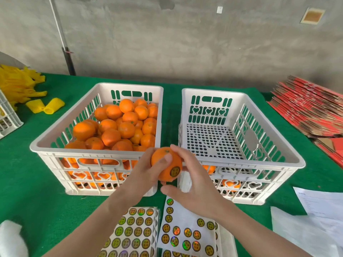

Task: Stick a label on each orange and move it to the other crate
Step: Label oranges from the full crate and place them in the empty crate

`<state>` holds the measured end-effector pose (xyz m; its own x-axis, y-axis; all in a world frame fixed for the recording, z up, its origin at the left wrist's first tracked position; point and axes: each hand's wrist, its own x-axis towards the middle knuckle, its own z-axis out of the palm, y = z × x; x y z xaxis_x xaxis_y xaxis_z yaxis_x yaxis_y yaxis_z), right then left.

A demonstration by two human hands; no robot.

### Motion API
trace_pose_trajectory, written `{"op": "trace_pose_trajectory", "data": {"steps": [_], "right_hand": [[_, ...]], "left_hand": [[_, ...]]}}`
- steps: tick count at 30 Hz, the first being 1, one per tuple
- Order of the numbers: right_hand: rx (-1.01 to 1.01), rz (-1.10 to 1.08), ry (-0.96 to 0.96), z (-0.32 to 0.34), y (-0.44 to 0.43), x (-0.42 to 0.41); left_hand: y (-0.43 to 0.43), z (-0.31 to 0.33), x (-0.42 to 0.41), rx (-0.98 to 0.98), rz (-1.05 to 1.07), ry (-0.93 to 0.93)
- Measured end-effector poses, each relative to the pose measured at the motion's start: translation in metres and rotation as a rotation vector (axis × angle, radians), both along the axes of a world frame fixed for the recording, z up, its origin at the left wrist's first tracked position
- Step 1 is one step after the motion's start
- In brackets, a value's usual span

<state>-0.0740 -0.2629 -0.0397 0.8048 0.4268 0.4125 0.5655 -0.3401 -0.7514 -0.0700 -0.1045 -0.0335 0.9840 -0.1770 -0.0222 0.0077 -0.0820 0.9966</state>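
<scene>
Left grip (146, 169) wraps the orange (163, 160) from 9 o'clock, thumb flat across its face. Right grip (194, 188) cups it from 3 o'clock, forefinger arched over the top, thumb beneath. I see a round gold label (175, 171) stuck at the fruit's 5 o'clock, print too small to read. The orange hangs over the gap between the crates' near rims, with the full crate (83, 152) at 10 o'clock and the other crate (259, 165) at 2. Label sheets (137, 230) lie on the counter (37, 201) at 6.

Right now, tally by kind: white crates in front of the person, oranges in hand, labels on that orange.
White crates: 2
Held orange: 1
Label on it: 1
Total: 4
</scene>
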Motion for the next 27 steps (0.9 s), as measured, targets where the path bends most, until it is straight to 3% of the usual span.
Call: {"op": "trace_pose_trajectory", "data": {"steps": [5,8,10,13,16,18,25,27], "right_hand": [[0.006,-0.198,-0.147,0.041,0.007,0.051],[-0.043,-0.388,-0.011,0.060,-0.015,0.114],[-0.279,-0.484,0.150,0.060,-0.042,0.158],[-0.961,-0.377,0.396,0.031,-0.081,0.200],[-1.558,-0.185,0.556,-0.015,-0.103,0.209],[-1.721,-0.106,0.675,-0.038,-0.111,0.210],[-1.708,-0.139,0.726,-0.055,-0.108,0.222],[-1.666,-0.158,0.671,-0.052,-0.101,0.221]], "left_hand": [[0.006,0.041,0.043,0.196,0.008,-0.248],[0.022,0.039,0.085,0.557,0.216,-0.323],[0.035,0.026,0.104,0.828,0.290,-0.239],[0.049,-0.002,0.117,1.090,0.232,-0.189],[0.055,-0.013,0.122,1.018,0.239,-0.172],[0.055,-0.015,0.124,1.016,0.221,-0.162],[0.058,-0.007,0.128,0.952,0.144,-0.044],[0.063,0.003,0.133,1.019,0.137,-0.025]]}}
